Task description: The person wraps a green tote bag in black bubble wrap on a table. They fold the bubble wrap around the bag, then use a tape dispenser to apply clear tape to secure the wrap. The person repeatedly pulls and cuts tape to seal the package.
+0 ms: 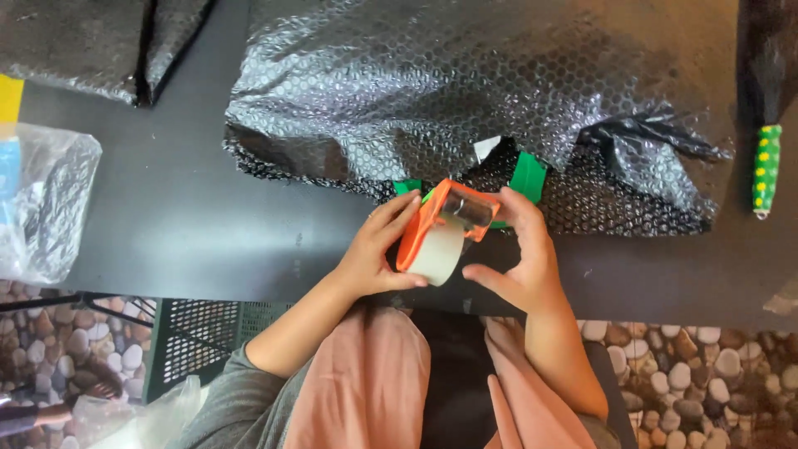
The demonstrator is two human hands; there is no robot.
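Observation:
I hold an orange tape dispenser (pixel 426 226) with a roll of clear tape (pixel 440 249) over the near edge of a dark table (pixel 191 216). My left hand (pixel 374 249) grips the dispenser's orange side. My right hand (pixel 519 258) cups it from the right, the thumb under the roll. Just behind the dispenser lies a bundle wrapped in black bubble wrap (pixel 465 91), with green pieces (pixel 526 176) showing at its near edge.
A second bubble-wrapped piece (pixel 91 41) lies at the back left. A clear plastic bag (pixel 46 199) sits at the left table edge. A green and yellow dotted object (pixel 765 166) lies at the right. Below the table are a green crate (pixel 208 341) and a pebble floor (pixel 715 374).

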